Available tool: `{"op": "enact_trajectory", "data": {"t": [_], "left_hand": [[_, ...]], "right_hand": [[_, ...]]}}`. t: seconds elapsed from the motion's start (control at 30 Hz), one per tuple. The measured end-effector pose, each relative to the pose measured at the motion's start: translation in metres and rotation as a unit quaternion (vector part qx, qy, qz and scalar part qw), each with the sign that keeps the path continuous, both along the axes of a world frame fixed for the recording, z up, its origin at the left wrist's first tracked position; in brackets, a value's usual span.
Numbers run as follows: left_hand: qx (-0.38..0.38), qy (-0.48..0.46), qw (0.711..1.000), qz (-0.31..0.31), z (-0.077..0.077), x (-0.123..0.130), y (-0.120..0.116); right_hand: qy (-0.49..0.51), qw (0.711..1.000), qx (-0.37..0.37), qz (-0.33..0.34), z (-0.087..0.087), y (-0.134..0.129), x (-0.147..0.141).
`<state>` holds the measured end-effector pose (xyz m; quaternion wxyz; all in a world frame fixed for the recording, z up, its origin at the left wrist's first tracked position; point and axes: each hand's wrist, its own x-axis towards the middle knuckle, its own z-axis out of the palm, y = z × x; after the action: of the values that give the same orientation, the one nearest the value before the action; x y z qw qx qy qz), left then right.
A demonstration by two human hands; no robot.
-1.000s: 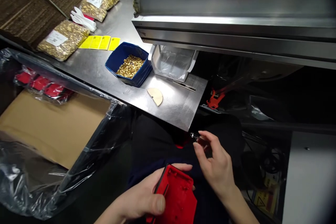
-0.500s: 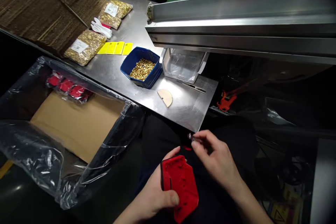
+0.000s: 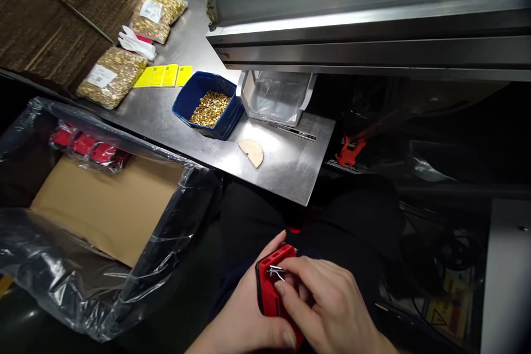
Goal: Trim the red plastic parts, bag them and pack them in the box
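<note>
left hand (image 3: 253, 321) grips red housing (image 3: 271, 282) low over your lap | right hand (image 3: 327, 307) fingers pinch small metal clip (image 3: 274, 272) at its top edge | keep housing steady, seat clip squarely

**Both hands close together, low in view**

The left hand (image 3: 253, 315) comes up from the bottom edge, palm turned inward, fingers curled around from behind and the thumb pressed flat across the front, its nail facing the camera. It is closed in a firm grip. The right hand (image 3: 327, 310) lies over it from the right, back of the hand up, wrist bent slightly inward. Its fingers (image 3: 290, 279) are bunched and bent, thumb and forefinger pinched together at the tips. The two hands touch. Both forearms are bare.
</note>
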<state>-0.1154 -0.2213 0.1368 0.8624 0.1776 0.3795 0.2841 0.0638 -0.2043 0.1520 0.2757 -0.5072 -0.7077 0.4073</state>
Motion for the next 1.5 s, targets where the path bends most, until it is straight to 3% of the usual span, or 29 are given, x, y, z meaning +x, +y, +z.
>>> {"op": "enact_trajectory", "data": {"t": [0.37, 0.57, 0.7, 1.03, 1.17, 1.3, 1.4, 1.5], "left_hand": [[0.023, 0.052, 0.998, -0.007, 0.003, -0.002, 0.003], [-0.004, 0.028, 1.000, 0.004, 0.004, 0.000, -0.001], [-0.008, 0.040, 0.999, -0.020, 0.004, 0.000, -0.002], [-0.004, 0.062, 0.998, -0.011, 0.002, -0.001, 0.001], [0.003, 0.058, 0.998, 0.018, -0.006, -0.008, 0.000], [-0.069, 0.114, 0.990, 0.045, -0.012, -0.010, 0.000], [-0.147, 0.121, 0.978, 0.086, -0.015, -0.007, 0.002], [-0.200, 0.095, 0.967, 0.123, -0.019, -0.008, 0.005]], "right_hand": [[0.035, 0.998, -0.049, 0.012, 0.000, 0.002, 0.002], [0.062, 0.976, -0.206, -0.018, 0.005, -0.004, 0.002], [0.091, 0.962, -0.255, -0.030, 0.007, -0.007, -0.004], [0.091, 0.967, -0.235, -0.036, 0.001, -0.012, 0.000], [0.093, 0.959, -0.265, -0.045, -0.003, -0.018, 0.011], [0.081, 0.944, -0.315, -0.059, -0.003, -0.020, 0.020], [0.064, 0.951, -0.291, -0.086, -0.002, -0.018, 0.024], [0.062, 0.953, -0.293, -0.050, -0.002, -0.012, 0.027]]}}
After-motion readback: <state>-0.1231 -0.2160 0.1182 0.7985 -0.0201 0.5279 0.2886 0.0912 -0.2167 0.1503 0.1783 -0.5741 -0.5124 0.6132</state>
